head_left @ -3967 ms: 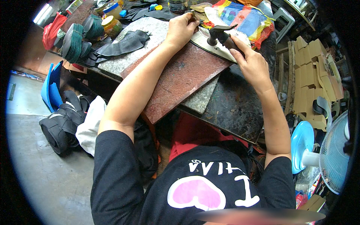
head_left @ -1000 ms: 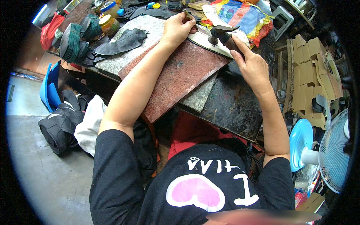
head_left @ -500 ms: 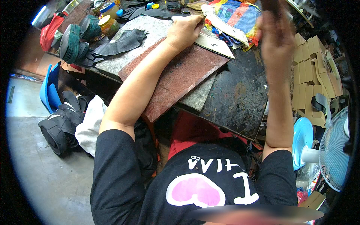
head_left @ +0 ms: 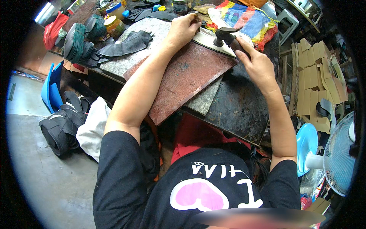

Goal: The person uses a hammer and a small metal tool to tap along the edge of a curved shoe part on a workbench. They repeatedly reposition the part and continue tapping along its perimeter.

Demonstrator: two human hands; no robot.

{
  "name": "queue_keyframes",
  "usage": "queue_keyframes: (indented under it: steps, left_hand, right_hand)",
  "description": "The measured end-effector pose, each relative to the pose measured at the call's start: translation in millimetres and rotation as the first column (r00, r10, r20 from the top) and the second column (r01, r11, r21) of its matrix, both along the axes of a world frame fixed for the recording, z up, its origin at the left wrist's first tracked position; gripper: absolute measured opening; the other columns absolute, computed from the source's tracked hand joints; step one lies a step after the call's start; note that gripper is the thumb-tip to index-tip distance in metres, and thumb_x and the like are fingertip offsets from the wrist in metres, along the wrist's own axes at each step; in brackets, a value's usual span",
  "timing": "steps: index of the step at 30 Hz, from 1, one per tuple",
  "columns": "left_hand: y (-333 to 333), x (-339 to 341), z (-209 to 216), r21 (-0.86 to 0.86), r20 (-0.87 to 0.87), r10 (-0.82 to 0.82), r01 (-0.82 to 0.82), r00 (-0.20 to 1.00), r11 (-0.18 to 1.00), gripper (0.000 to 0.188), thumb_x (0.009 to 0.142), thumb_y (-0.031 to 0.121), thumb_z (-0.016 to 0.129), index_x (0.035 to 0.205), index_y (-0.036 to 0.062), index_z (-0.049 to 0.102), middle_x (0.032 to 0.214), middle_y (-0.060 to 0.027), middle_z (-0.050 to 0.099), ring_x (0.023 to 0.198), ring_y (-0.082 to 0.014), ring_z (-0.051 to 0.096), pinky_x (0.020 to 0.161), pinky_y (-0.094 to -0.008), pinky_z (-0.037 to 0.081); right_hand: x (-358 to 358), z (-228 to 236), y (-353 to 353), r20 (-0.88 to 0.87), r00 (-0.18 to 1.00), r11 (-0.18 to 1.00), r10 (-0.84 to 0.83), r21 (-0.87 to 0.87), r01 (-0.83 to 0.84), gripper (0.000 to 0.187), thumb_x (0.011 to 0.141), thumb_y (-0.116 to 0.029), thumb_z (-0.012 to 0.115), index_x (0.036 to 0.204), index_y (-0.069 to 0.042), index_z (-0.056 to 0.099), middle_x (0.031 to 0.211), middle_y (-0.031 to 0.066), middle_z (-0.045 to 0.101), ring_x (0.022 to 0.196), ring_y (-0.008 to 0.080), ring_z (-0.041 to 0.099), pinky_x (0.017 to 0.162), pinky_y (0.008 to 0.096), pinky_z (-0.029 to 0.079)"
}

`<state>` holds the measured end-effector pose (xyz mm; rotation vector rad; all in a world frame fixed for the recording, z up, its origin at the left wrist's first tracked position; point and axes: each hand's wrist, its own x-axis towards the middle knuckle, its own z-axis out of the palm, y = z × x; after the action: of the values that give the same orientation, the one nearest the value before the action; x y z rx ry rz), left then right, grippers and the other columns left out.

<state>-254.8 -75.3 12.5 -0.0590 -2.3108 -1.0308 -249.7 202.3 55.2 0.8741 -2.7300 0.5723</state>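
My right hand (head_left: 258,65) is wrapped round the handle of a hammer (head_left: 227,37). Its dark head is low, over or against a curved cream-white piece (head_left: 215,45). I cannot tell whether they touch. To the left, my left hand (head_left: 184,30) is closed in a pinch at that piece's far end. A small dark tip shows at its fingers, but what they hold is hidden. Beneath lies a reddish-brown board (head_left: 187,78), angled across a grey speckled slab (head_left: 206,100) on the black worktable (head_left: 244,103).
Dark leather-like pieces (head_left: 126,45), spools of green cord (head_left: 74,42) and a yellow-lidded jar (head_left: 113,26) sit at the left. A colourful woven bag (head_left: 244,19) lies at the back. To the right are cardboard boxes (head_left: 314,72) and a blue-and-white fan (head_left: 341,152).
The hammer and my right hand have come down and leftward from a raised, blurred position to the cream-white piece. My left hand has shifted slightly left, still pinched.
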Motion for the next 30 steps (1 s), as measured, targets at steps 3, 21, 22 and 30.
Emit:
queue_keyframes:
  steps: [3, 21, 22, 30]
  left_hand:
    - [-0.6, -4.8, -5.2, 0.522, 0.088, -0.048, -0.005, 0.995, 0.853, 0.017, 0.096, 0.012, 0.060, 0.105, -0.0019, 0.064, 0.093, -0.0123, 0.071, 0.082, -0.0182, 0.071, 0.072, -0.0253, 0.058]
    - [5.9, 1.7, -6.4, 0.092, -0.018, 0.016, -0.015, 1.000, 0.996, 0.017, 0.090, 0.013, 0.067, 0.100, -0.0017, 0.067, 0.086, -0.0123, 0.073, 0.074, -0.0177, 0.071, 0.069, -0.0296, 0.056]
    - [6.1, 2.4, -4.2, -0.050, -0.032, 0.045, -0.046, 0.998, 0.998, 0.018, 0.091, 0.014, 0.067, 0.102, -0.0009, 0.067, 0.088, -0.0117, 0.073, 0.077, -0.0173, 0.071, 0.071, -0.0294, 0.056]
    - [17.2, 3.2, 3.9, -0.324, -0.195, 0.021, -0.085, 0.981, 0.942, 0.018, 0.087, 0.017, 0.067, 0.098, 0.0019, 0.066, 0.085, -0.0205, 0.068, 0.081, -0.0376, 0.068, 0.072, -0.0418, 0.053]
  right_hand:
    - [3.7, -1.3, -3.6, -0.002, 1.000, 0.999, -0.028, 0.038, 0.028, 0.043, 0.095, -0.048, 0.053, 0.135, -0.032, 0.056, 0.099, 0.0185, 0.071, 0.092, 0.0387, 0.068, 0.081, 0.0472, 0.053]
    - [1.0, 21.6, -4.7, 0.002, 0.997, 0.994, 0.073, -0.080, -0.073, 0.041, 0.093, -0.047, 0.058, 0.130, -0.030, 0.061, 0.102, 0.0168, 0.071, 0.095, 0.0368, 0.068, 0.083, 0.0443, 0.053]
    - [-0.1, 33.7, -4.9, 0.056, 0.997, 0.996, 0.052, -0.075, -0.048, 0.040, 0.093, -0.046, 0.059, 0.129, -0.030, 0.062, 0.102, 0.0163, 0.071, 0.095, 0.0361, 0.068, 0.083, 0.0434, 0.053]
    - [-9.5, 58.0, -32.6, -0.179, 0.972, 0.851, 0.155, -0.475, -0.223, 0.042, 0.098, -0.034, 0.058, 0.138, -0.022, 0.055, 0.097, 0.0071, 0.065, 0.086, 0.0173, 0.060, 0.073, 0.0294, 0.046]
